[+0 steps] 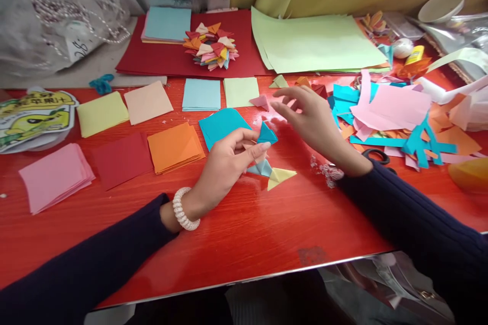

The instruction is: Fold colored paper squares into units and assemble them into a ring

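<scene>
My left hand, with a beaded white band at the wrist, is closed with thumb and fingers on a blue folded paper piece. Just below its thumb are a light blue folded piece and a yellow folded piece; whether these join the blue one I cannot tell. A bit of peach paper shows between my fingers. Over the table to the right, my right hand is open, fingers curved and apart. Near its fingertips lies a pink folded piece. A green folded piece sits farther back.
Square paper stacks lie to the left, among them orange, dark red and pink. A ring of folded pieces rests on red sheets at the back. Paper scraps and black scissors are on the right.
</scene>
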Motion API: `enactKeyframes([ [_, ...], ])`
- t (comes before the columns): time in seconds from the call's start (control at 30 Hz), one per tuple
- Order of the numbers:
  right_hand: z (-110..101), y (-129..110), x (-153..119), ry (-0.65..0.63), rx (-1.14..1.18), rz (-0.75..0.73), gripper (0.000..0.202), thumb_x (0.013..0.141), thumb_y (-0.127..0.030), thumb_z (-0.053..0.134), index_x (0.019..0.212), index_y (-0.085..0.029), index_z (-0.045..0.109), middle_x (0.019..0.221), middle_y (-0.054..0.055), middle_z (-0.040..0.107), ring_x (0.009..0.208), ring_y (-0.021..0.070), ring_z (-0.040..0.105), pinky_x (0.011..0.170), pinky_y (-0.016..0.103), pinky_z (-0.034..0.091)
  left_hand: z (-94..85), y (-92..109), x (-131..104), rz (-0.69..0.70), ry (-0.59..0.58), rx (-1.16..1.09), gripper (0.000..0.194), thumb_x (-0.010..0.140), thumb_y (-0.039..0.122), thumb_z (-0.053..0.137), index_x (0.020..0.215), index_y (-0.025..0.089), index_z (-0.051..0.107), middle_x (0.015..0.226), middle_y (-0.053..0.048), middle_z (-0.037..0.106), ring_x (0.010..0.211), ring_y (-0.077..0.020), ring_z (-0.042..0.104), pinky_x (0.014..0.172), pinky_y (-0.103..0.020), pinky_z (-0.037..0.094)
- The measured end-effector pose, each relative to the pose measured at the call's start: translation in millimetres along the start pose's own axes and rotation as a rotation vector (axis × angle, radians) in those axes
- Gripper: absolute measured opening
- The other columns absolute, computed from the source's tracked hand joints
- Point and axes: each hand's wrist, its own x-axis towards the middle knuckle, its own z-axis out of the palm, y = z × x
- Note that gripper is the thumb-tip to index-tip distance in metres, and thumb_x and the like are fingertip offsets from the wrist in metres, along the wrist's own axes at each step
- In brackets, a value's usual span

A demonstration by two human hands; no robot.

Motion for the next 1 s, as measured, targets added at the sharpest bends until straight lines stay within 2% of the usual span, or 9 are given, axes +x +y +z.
enactKeyframes([
  [0.17, 24.4, 16.6, 21.3, -0.001, -0.114, -0.121, 0.007, 0.082, -0.025, 0.056, 0.086, -0.02, 0.058, 0.086, 0.004, 0.055, 0.069, 0.0146, 0.051, 0.063, 0.03, 0.04, -1.2, 2.9, -0.9, -0.034, -0.024, -0.023, 0.018, 0.081, 0.032, 0.06, 0.086, 0.017, 0.05, 0.066, 0.004, 0.057, 0.04, -0.0015, 0.038, 0.038, -0.014, 0.032],
  [0.27, 20.1, 25.8, 16.2, 0.066, -0.021, -0.156, 0.003, 0.083, -0.019, 0.053, 0.081, -0.021, 0.056, 0.083, 0.002, 0.056, 0.07, 0.0135, 0.05, 0.064, 0.029, 0.039, -1.9, 2.9, -0.7, -0.05, -0.022, -0.045, 0.02, 0.081, 0.032, 0.06, 0.09, 0.019, 0.048, 0.063, 0.006, 0.053, 0.038, -0.0018, 0.038, 0.036, -0.014, 0.032],
  [0.33, 9.0, 27.2, 6.5, 0.063, 0.097, -0.086, 0.003, 0.083, -0.022, 0.053, 0.085, -0.022, 0.056, 0.08, 0.001, 0.057, 0.064, 0.012, 0.049, 0.058, 0.029, 0.038, -2.0, 2.5, -0.5, -0.052, -0.023, -0.048, 0.021, 0.081, 0.034, 0.06, 0.089, 0.019, 0.048, 0.061, 0.006, 0.052, 0.038, -0.002, 0.038, 0.035, -0.014, 0.031],
  [0.43, -10.0, 21.7, -13.7, -0.068, 0.373, 0.094, 0.016, 0.084, -0.028, 0.052, 0.099, -0.024, 0.056, 0.07, -0.001, 0.052, 0.052, 0.0098, 0.044, 0.047, 0.027, 0.035, -2.1, 2.3, -0.7, -0.048, -0.039, -0.031, 0.022, 0.081, 0.037, 0.059, 0.086, 0.018, 0.049, 0.061, 0.005, 0.054, 0.037, -0.0019, 0.038, 0.035, -0.014, 0.03],
  [0.53, -22.3, 11.9, -33.2, -0.19, 0.645, 0.217, 0.012, 0.083, -0.033, 0.054, 0.085, -0.023, 0.061, 0.067, -0.001, 0.052, 0.053, 0.009, 0.046, 0.047, 0.025, 0.038, -2.3, 2.4, -1.2, -0.042, -0.068, -0.01, 0.022, 0.083, 0.037, 0.057, 0.081, 0.016, 0.051, 0.061, 0.003, 0.056, 0.038, -0.002, 0.039, 0.036, -0.015, 0.03],
  [0.7, -23.7, 3.3, -47.9, -0.264, 0.945, 0.373, 0.012, 0.079, -0.033, 0.061, 0.084, -0.024, 0.067, 0.088, 0.001, 0.064, 0.081, 0.0111, 0.059, 0.07, 0.024, 0.049, -2.9, 2.2, -2.2, -0.06, -0.07, -0.028, 0.022, 0.081, 0.037, 0.059, 0.079, 0.016, 0.052, 0.067, 0.0, 0.064, 0.041, -0.0038, 0.043, 0.035, -0.015, 0.03],
  [0.8, -19.5, 3.9, -50.3, -0.305, 0.995, 0.43, 0.016, 0.076, -0.034, 0.063, 0.084, -0.021, 0.069, 0.097, 0.004, 0.066, 0.096, 0.016, 0.059, 0.088, 0.031, 0.045, -3.5, 1.8, -2.7, -0.081, -0.079, -0.005, 0.022, 0.081, 0.037, 0.059, 0.079, 0.016, 0.052, 0.069, -0.001, 0.066, 0.042, -0.0042, 0.044, 0.036, -0.016, 0.029],
  [0.93, -16.5, 1.9, -53.8, -0.309, 1.007, 0.486, 0.031, 0.073, -0.029, 0.067, 0.103, -0.023, 0.063, 0.111, 0.004, 0.062, 0.108, 0.0202, 0.054, 0.096, 0.038, 0.04, -3.5, 2.2, -2.3, -0.097, -0.12, 0.009, 0.023, 0.081, 0.038, 0.058, 0.081, 0.016, 0.052, 0.069, -0.001, 0.066, 0.043, -0.0052, 0.045, 0.04, -0.017, 0.033],
  [1.0, -16.3, -1.1, -55.2, -0.294, 1.033, 0.502, 0.034, 0.073, -0.027, 0.067, 0.106, -0.024, 0.06, 0.111, 0.004, 0.062, 0.103, 0.0185, 0.057, 0.094, 0.037, 0.042, -3.1, 3.0, -1.9, -0.104, -0.144, 0.001, 0.024, 0.082, 0.038, 0.058, 0.08, 0.016, 0.051, 0.07, -0.001, 0.066, 0.045, -0.006, 0.048, 0.042, -0.018, 0.037],
])
